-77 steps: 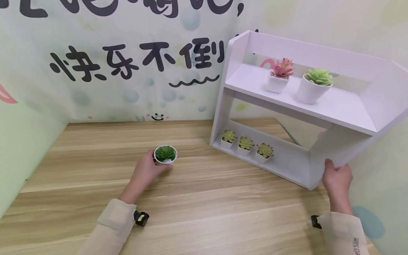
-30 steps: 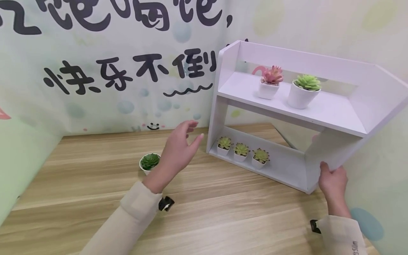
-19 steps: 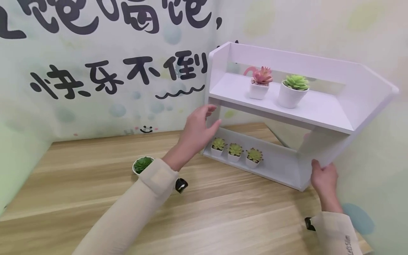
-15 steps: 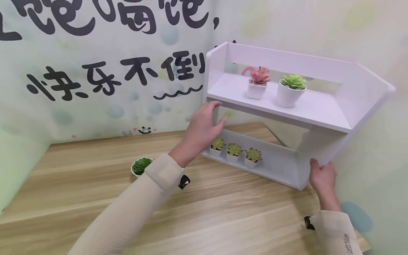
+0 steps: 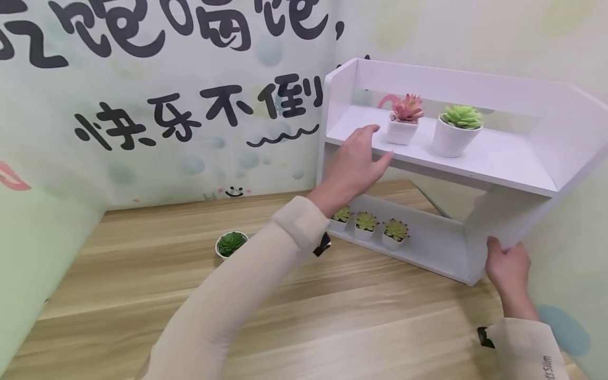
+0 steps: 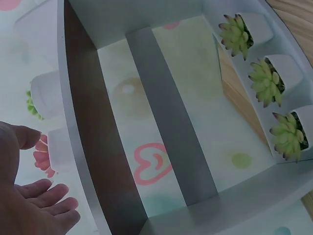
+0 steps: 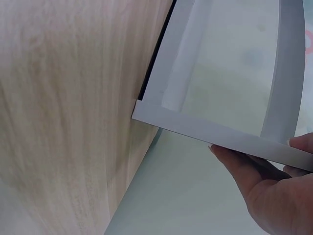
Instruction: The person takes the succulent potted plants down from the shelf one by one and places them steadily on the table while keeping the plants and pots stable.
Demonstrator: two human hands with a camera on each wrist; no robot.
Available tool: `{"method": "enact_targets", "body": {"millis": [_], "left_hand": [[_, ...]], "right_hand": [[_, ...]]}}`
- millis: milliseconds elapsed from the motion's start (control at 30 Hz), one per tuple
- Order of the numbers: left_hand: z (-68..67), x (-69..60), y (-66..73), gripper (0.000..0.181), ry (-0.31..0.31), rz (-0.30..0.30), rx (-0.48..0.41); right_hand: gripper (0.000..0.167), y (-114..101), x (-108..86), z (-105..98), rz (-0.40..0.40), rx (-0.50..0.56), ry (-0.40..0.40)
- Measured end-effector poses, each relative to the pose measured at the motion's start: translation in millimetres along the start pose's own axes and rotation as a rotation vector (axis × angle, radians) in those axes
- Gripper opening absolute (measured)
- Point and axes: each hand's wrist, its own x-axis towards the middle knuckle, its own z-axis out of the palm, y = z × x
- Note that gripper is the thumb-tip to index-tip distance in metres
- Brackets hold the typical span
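My left hand (image 5: pixel 353 163) reaches in front of the white shelf unit (image 5: pixel 434 250), fingers spread, beside the potted pink succulent (image 5: pixel 402 129) on the upper board. In the left wrist view the thumb and fingers lie to either side of the pink flower head (image 6: pixel 42 156), with a gap visible. My right hand (image 5: pixel 509 266) grips the unit's right side panel low down; in the right wrist view thumb and fingers straddle that panel (image 7: pixel 195 128). Right of the pink plant stands a bright green succulent in a round white pot (image 5: pixel 453 138).
Three small succulents (image 5: pixel 366 227) in white pots line the lower board's left half. A dark green succulent (image 5: pixel 231 244) stands on the wooden table (image 5: pixel 332 327), partly behind my left sleeve (image 5: pixel 237 285). A printed wall covering (image 5: pixel 214 158) rises behind.
My left hand has let go of the dark green succulent, now standing on the table, and moved right and up to the upper board. My right hand keeps its grip on the shelf unit.
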Motion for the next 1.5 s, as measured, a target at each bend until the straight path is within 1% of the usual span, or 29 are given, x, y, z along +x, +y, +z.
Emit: {"method": "enact_targets", "body": {"millis": [67,167,267,400,467,567,633,800,900,1000,1067,1167,1233,1300,1400,1500], "left_hand": [[4.8,8.1,5.5,0.061,-0.004,-0.023,0.001],[11.3,18.5,10.1,0.066,-0.022,-0.069,-0.010],[15.9,28.0,12.1,0.071,-0.042,-0.133,-0.044],[15.6,41.5,14.5,0.074,-0.041,-0.218,-0.111],[15.4,49.1,17.0,0.075,-0.034,-0.248,-0.140],[17.7,58.0,20.7,0.085,-0.031,-0.291,-0.144],[20.0,61.4,21.0,0.088,-0.027,-0.293,-0.128],[23.5,67.0,20.3,0.092,-0.026,-0.271,-0.093],[26.7,69.0,21.7,0.092,-0.028,-0.288,-0.070],[31.8,69.3,23.6,0.085,-0.017,-0.318,-0.037],[34.3,68.7,24.4,0.077,-0.006,-0.330,-0.015],[37.4,65.5,23.1,0.072,0.014,-0.321,-0.005],[37.4,63.4,20.6,0.071,0.027,-0.299,-0.028],[34.8,61.9,17.7,0.074,0.033,-0.270,-0.071],[27.5,61.2,13.4,0.072,0.042,-0.216,-0.185],[20.2,57.4,6.9,0.073,0.036,-0.211,-0.309]], "right_hand": [[0.060,1.2,-0.7,-3.4,0.012,-0.001,-0.014],[0.060,2.5,-3.2,-5.1,0.025,-0.004,-0.019],[0.060,2.7,-5.2,-3.2,0.031,0.003,-0.018],[0.059,1.2,-3.4,0.8,0.010,0.010,-0.008],[0.059,-0.1,-1.5,0.2,0.000,0.007,-0.003],[0.059,-1.4,1.2,-2.0,0.005,0.003,-0.006],[0.060,-2.0,1.6,-1.9,0.011,0.012,-0.018],[0.060,-2.2,2.4,0.9,0.028,0.035,-0.008],[0.061,-2.5,2.1,-0.2,0.042,0.043,-0.005],[0.063,-2.7,1.0,-1.9,0.048,0.045,-0.014],[0.063,-3.4,0.5,-1.9,0.046,0.047,-0.019],[0.062,-2.0,-1.1,-0.9,0.048,0.038,-0.016],[0.062,-1.3,-1.2,-0.5,0.044,0.034,-0.016],[0.062,-1.7,-0.5,-0.6,0.040,0.031,-0.016],[0.062,-4.5,0.9,-2.6,0.034,0.030,-0.012],[0.061,-5.3,-3.1,-1.0,0.041,0.028,-0.005]]}}
